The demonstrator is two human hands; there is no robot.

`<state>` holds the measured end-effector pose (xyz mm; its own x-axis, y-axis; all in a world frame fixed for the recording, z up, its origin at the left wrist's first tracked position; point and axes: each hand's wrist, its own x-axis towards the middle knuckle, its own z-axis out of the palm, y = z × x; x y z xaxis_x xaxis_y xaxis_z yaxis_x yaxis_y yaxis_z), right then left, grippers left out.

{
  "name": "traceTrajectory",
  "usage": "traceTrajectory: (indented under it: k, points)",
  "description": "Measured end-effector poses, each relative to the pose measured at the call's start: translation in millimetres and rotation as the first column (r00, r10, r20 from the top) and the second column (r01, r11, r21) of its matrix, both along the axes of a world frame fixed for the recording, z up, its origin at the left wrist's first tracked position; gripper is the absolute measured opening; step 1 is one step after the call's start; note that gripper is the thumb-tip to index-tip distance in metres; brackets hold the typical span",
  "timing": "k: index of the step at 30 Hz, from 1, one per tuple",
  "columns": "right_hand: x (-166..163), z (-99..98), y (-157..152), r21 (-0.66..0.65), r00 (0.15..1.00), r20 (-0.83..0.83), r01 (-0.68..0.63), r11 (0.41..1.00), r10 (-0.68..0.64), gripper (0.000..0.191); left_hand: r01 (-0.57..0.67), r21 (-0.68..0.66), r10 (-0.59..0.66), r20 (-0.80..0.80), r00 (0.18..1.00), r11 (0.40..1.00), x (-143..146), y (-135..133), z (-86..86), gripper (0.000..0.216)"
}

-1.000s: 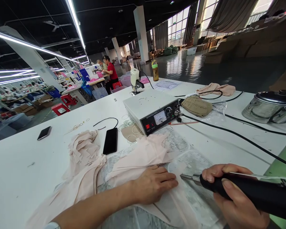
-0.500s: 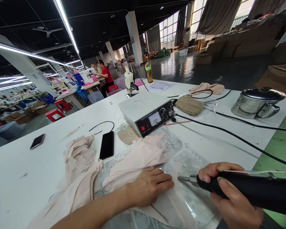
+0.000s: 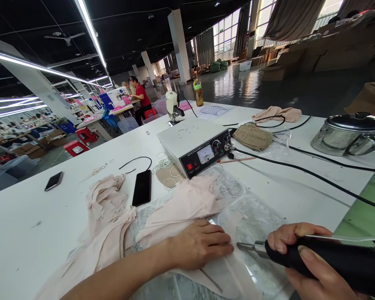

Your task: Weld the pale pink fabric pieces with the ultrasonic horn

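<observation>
My left hand (image 3: 200, 243) lies flat, palm down, on pale pink fabric (image 3: 181, 208) spread over a scratched clear sheet (image 3: 256, 218) on the white table (image 3: 25, 233). My right hand (image 3: 306, 260) grips a black handheld tool (image 3: 331, 260) whose metal tip (image 3: 246, 246) points left, close to my left fingertips and just above the fabric. A black cable (image 3: 300, 171) runs from the tool to a white control box (image 3: 196, 148) with a dial and red button.
A heap of pink fabric scraps (image 3: 108, 198) lies left, beside a black phone (image 3: 143, 187). Another phone (image 3: 54, 181) lies further left. A steel pot with lid (image 3: 350, 133) stands at right. Plastic rings (image 3: 168, 166), a bottle (image 3: 199, 92) and people at sewing machines (image 3: 137, 98) are beyond.
The view shifted slightly. My left hand slid a little toward me on the fabric, and the tool in my right hand lowered and moved slightly right with it.
</observation>
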<state>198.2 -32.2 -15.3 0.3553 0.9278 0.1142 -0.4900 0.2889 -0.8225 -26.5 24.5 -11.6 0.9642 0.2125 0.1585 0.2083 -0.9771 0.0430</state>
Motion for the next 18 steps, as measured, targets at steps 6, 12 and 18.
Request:
traceTrajectory:
  k: [6,12,18]
  points:
    - [6.3,-11.5,-5.0,0.009,0.999,0.037,-0.019,1.000,0.019,0.021,0.079,0.044,-0.080,0.020,0.997,0.996,1.9,6.5,6.8,0.021]
    - [9.3,-19.1,-7.2,0.042,0.999,0.040,-0.038,0.998,0.036,0.014,0.147,0.147,-0.147,-0.009,0.989,0.978,4.1,9.4,6.9,0.019]
    - [12.3,-28.1,-10.8,0.071,0.995,0.088,-0.045,0.996,0.039,0.013,0.168,0.182,-0.167,-0.020,0.986,0.969,4.2,11.5,6.5,0.019]
